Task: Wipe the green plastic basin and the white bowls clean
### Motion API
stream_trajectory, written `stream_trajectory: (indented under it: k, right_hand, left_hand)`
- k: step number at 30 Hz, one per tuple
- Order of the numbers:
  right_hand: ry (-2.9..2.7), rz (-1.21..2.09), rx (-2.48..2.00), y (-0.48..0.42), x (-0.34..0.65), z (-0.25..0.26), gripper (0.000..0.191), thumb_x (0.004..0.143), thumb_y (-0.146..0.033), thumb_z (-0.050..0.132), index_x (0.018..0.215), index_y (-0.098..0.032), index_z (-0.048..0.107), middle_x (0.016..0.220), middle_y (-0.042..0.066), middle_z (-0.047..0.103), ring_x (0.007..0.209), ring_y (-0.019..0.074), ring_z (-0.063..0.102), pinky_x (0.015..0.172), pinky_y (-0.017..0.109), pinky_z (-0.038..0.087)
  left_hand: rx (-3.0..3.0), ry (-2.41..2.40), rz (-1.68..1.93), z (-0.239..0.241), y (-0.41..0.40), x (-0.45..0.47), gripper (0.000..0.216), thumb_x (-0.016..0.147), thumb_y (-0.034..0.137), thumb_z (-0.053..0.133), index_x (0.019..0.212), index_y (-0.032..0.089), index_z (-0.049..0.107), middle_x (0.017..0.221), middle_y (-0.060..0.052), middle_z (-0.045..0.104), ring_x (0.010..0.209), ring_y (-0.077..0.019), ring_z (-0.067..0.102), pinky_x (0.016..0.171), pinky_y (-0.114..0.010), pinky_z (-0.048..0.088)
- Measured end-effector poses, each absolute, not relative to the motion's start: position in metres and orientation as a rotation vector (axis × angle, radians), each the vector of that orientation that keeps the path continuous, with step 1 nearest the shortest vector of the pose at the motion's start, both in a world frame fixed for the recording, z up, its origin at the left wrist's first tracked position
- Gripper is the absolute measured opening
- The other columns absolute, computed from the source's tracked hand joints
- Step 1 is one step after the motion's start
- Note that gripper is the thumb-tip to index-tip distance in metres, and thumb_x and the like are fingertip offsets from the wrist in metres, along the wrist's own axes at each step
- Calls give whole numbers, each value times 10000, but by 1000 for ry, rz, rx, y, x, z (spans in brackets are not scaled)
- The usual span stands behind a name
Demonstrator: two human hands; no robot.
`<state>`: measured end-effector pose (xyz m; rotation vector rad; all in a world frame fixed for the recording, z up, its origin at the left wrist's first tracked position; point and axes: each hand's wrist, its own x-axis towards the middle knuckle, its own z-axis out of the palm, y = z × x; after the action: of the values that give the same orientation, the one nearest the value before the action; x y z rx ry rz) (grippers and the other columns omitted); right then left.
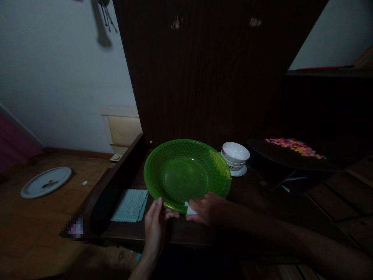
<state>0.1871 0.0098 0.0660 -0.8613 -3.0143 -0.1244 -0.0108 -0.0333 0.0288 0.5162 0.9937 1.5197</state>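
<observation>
A: What takes up most of the view?

B: A dark wooden panel (210, 70) stands upright behind everything. Below it is a dark wooden surface (256, 194), with a brown floor (35, 225) off to the left.

A: And the biggest thing on that surface?

B: A green basin (186, 175), round and see-through. It is at the near edge of the surface, tipped so its inside faces the person. To its right, well apart, a dark round tray (279, 157) carries a patch of many-coloured bits (294, 146).

A: Anything on the floor?

B: A white plate (46, 182) lies flat, far left of the basin.

A: Next in size?

B: A folded pale blue cloth (131, 205) lies flat on the surface, just left of the basin's lower rim. Behind the basin on the right, white bowls (235, 152) are stacked on a white saucer (240, 172), close to the basin's rim.

A: The hands?

B: The left hand (154, 225) grips the basin's near rim, with the thumb on the front and the fingers tucked behind. The right hand (208, 208) is at the same rim, just to the right, with its fingers curled around a small white rag (190, 210).

A: Where is the rag?

B: It is pressed against the basin's lower edge, between the two hands.
</observation>
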Motion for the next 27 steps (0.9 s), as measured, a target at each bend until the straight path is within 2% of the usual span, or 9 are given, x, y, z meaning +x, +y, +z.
stream_trajectory:
  k: [6, 8, 14, 18, 23, 27]
  right_hand:
    - [-3076, -57, -977, 6, 175, 75, 391, 990, -511, 498, 1037, -137, 603, 850, 97, 743, 676, 178, 695, 530, 262, 382]
    - [-3107, -39, -1026, 5, 171, 78, 388, 994, -509, 493, 1040, -141, 608, 852, 90, 752, 670, 183, 701, 522, 265, 374]
    - [-3119, -106, -1033, 2, 171, 83, 399, 996, -535, 470, 1014, -165, 617, 857, 72, 753, 673, 181, 704, 496, 290, 328]
    - [-3063, -182, -921, 3, 184, 74, 387, 1018, -515, 430, 988, -169, 602, 777, 45, 718, 618, 156, 665, 494, 296, 308]
    - [-2999, -256, -757, 7, 201, 58, 412, 1029, -522, 388, 990, -163, 585, 755, 37, 684, 613, 147, 644, 492, 278, 299]
    - [-2982, -254, -721, 12, 204, 63, 391, 1033, -500, 399, 961, -162, 582, 737, 29, 671, 601, 142, 630, 491, 272, 299]
  left_hand:
    - [589, 974, 1470, 14, -53, 13, 427, 687, 518, 822, 878, 162, 684, 690, -20, 683, 666, -176, 657, 629, -259, 498]
    - [594, 982, 1486, 13, -55, 16, 430, 686, 540, 817, 853, 168, 682, 679, -15, 664, 693, -175, 646, 637, -247, 476]
    - [574, 974, 1498, 12, -45, 7, 458, 602, 551, 867, 715, 158, 661, 624, 1, 606, 614, -123, 548, 633, -229, 436]
    - [546, 925, 1550, 11, -37, -4, 420, 619, 504, 873, 696, 157, 649, 614, 21, 557, 583, -94, 487, 593, -205, 406]
    - [487, 935, 1593, 23, -29, -24, 428, 540, 449, 922, 724, 153, 673, 641, 25, 556, 566, -78, 434, 551, -192, 397]
    - [466, 929, 1621, 31, -23, -37, 409, 537, 427, 927, 661, 152, 649, 616, 40, 517, 547, -61, 405, 525, -167, 392]
